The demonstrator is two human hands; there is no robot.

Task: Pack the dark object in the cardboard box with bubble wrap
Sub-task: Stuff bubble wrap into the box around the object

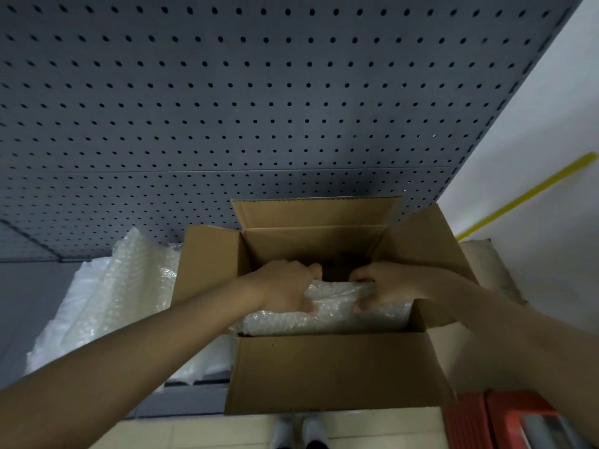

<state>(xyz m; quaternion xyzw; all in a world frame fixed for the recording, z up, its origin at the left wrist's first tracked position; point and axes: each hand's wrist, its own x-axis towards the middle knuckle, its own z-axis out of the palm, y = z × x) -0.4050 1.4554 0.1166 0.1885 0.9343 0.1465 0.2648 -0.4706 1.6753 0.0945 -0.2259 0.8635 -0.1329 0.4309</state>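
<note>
Both hands, left hand (285, 286) and right hand (385, 286), clenched on bubble wrap (330, 306) inside cardboard box (330, 371); wrap could bunch at 6 o'clock, leaving dark object (337, 272) at 12 o'clock unpadded.

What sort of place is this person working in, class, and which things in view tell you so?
Probably a packing or stockroom area. A grey pegboard panel backs the workspace, spare bubble wrap sheets lie piled at the left, and both hands work inside an open cardboard box.
</note>
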